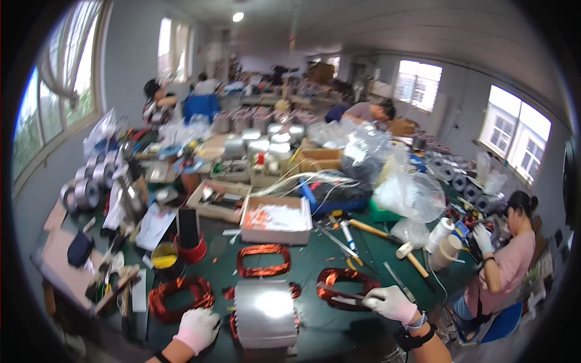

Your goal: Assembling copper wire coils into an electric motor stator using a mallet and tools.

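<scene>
Left hand (198, 330) by core (265, 314), can't tell grip; right hand (392, 304) pinches tool (346, 300) over coil (324, 283); other coils (158, 302) flank core, likely for reach.

Hands (198, 330) flank a cylinder (265, 314); coils (265, 271) — coppery — lie near.

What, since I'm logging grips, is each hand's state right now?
Left hand: curled, nothing visibly held; grip can't be told.
Right hand: at a copper-coloured coil's edge; grip can't be told.
</scene>
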The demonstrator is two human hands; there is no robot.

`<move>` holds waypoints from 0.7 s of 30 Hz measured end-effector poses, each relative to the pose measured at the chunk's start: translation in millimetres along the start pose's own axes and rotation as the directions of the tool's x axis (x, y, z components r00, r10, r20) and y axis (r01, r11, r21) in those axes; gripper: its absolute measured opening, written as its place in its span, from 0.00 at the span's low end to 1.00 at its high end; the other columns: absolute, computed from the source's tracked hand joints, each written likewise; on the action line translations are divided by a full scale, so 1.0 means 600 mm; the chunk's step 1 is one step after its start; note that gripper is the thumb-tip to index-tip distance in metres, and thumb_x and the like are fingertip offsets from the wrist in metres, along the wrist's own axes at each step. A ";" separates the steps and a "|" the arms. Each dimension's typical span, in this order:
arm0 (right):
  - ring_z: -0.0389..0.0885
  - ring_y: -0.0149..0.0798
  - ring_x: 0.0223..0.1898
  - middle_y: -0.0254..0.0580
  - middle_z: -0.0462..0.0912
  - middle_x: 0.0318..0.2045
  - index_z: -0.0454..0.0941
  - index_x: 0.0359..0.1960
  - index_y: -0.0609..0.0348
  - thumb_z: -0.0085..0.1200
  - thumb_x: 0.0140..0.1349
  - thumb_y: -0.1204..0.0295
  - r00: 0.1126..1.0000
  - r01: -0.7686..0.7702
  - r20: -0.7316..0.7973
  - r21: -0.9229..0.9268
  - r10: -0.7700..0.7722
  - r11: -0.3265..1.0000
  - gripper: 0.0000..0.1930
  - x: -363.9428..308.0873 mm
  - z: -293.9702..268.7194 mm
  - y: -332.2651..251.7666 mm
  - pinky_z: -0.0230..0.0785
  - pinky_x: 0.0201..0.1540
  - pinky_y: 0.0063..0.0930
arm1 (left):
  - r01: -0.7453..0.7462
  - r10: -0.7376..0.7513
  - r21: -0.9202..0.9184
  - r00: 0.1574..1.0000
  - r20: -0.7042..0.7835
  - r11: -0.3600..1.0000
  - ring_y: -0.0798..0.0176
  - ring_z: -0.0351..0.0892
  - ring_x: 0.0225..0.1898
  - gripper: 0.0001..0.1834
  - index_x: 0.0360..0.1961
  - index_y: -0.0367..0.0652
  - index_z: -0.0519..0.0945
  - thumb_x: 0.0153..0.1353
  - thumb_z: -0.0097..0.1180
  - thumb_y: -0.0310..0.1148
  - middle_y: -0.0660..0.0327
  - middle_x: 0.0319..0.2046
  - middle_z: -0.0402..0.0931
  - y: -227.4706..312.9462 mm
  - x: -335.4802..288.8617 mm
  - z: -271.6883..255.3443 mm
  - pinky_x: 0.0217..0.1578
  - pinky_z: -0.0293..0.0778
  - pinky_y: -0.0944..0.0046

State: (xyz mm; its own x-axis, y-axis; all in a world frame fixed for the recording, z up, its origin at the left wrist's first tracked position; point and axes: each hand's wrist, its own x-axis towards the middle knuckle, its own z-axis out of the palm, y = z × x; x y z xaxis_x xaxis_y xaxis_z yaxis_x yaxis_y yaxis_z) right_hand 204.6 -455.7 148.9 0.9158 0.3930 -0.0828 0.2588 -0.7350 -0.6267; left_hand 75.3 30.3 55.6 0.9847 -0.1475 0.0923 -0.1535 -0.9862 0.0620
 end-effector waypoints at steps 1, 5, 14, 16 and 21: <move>0.84 0.28 0.27 0.39 0.85 0.24 0.88 0.38 0.62 0.58 0.66 0.70 0.999 -0.006 -0.035 0.095 0.010 0.995 0.10 0.001 0.005 -0.020 0.75 0.33 0.26 | -0.019 0.020 0.025 0.999 -0.036 1.000 0.50 0.84 0.37 0.09 0.27 0.47 0.81 0.56 0.65 0.39 0.53 0.34 0.81 0.006 -0.002 0.009 0.36 0.78 0.49; 0.83 0.31 0.24 0.43 0.85 0.23 0.86 0.36 0.67 0.57 0.63 0.71 0.979 0.071 -0.202 0.154 -0.039 0.986 0.10 0.016 0.037 -0.076 0.73 0.28 0.28 | -0.011 0.007 -0.021 0.981 -0.195 1.000 0.50 0.80 0.35 0.08 0.29 0.45 0.77 0.55 0.64 0.35 0.56 0.29 0.76 -0.001 0.004 0.033 0.37 0.76 0.50; 0.72 0.27 0.24 0.36 0.78 0.24 0.81 0.36 0.68 0.54 0.61 0.69 0.834 0.339 -0.455 -0.023 -0.312 0.941 0.12 0.079 0.106 -0.248 0.64 0.30 0.23 | 0.096 -0.229 -0.669 0.967 -0.113 0.737 0.47 0.86 0.42 0.12 0.49 0.44 0.83 0.70 0.58 0.36 0.53 0.36 0.84 -0.061 -0.021 -0.041 0.41 0.81 0.52; 0.71 0.25 0.25 0.33 0.77 0.24 0.81 0.39 0.67 0.54 0.66 0.65 0.851 0.369 -0.404 0.008 -0.334 0.929 0.14 0.109 0.129 -0.291 0.63 0.31 0.23 | 0.105 -0.156 -0.642 0.988 -0.023 0.759 0.48 0.86 0.41 0.14 0.49 0.46 0.85 0.69 0.61 0.40 0.56 0.36 0.85 -0.059 -0.004 -0.048 0.42 0.81 0.54; 0.74 0.25 0.28 0.36 0.79 0.28 0.80 0.44 0.68 0.51 0.67 0.70 0.908 0.327 -0.324 0.154 -0.265 0.932 0.13 0.145 0.159 -0.355 0.66 0.33 0.22 | -0.014 -0.043 -0.624 0.996 -0.075 0.781 0.50 0.86 0.35 0.14 0.50 0.50 0.87 0.68 0.63 0.42 0.57 0.34 0.84 -0.045 0.031 -0.047 0.38 0.81 0.54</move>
State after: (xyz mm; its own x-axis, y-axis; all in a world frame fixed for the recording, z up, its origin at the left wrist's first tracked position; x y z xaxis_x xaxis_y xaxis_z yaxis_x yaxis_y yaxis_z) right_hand 199.5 -212.2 201.3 0.8627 0.3726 0.3420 0.4935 -0.4719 -0.7306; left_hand 95.3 56.6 83.8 0.9815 -0.0990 0.1642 -0.1844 -0.7217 0.6672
